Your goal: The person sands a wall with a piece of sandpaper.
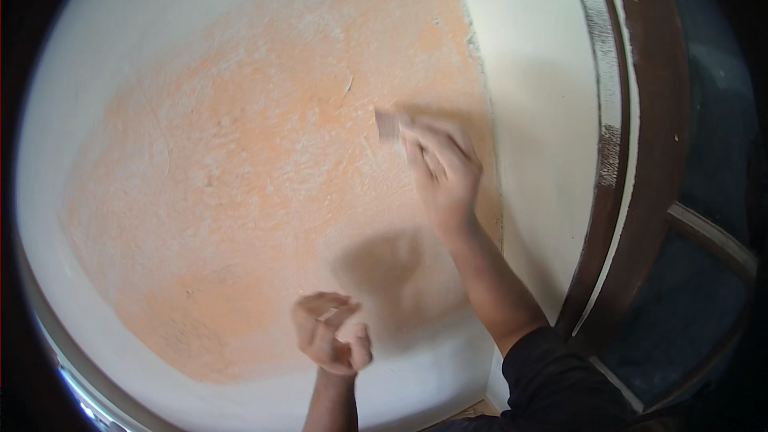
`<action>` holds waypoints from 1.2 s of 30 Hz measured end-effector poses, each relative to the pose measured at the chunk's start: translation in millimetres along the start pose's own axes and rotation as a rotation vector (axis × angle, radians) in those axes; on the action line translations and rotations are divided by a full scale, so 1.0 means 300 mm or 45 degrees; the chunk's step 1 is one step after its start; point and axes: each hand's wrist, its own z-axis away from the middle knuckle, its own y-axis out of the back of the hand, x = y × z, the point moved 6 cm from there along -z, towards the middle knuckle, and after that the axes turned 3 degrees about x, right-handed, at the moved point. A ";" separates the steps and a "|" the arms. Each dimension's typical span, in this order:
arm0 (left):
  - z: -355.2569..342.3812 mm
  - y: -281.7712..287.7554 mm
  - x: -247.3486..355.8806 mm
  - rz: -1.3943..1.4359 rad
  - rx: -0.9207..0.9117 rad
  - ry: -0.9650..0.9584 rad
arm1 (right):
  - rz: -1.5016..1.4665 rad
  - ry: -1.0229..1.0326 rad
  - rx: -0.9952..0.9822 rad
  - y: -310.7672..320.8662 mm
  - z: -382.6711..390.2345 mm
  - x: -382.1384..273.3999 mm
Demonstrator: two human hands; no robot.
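A wall with a large orange, patchy area streaked with white fills most of the head view. Raised in front of its right part, my right hand is closed on a small flat scraper. The scraper's brownish-grey blade points left, at or very near the wall; motion blurs it, and my fingers hide its handle. Lower down, my left hand is held up in front of the wall, its fingers loosely curled and the thumb apart. Nothing shows clearly between them, though the hand is slightly blurred.
To the right, the wall meets a cream side wall at a corner. Beyond that stands a dark brown wooden frame with dark panels. A shadow falls on the wall between my arms. A bright strip shows at the lower left.
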 end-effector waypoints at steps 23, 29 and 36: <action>0.601 0.244 -0.256 0.862 -0.188 1.859 | -0.776 -1.546 -0.806 0.049 1.082 -0.487; 0.677 0.504 -0.325 0.826 -0.032 1.898 | -0.714 -1.327 -1.273 -0.041 1.105 -0.642; 0.795 0.689 -0.378 0.640 -0.396 1.897 | -0.635 -1.357 -1.388 -0.154 1.263 -0.752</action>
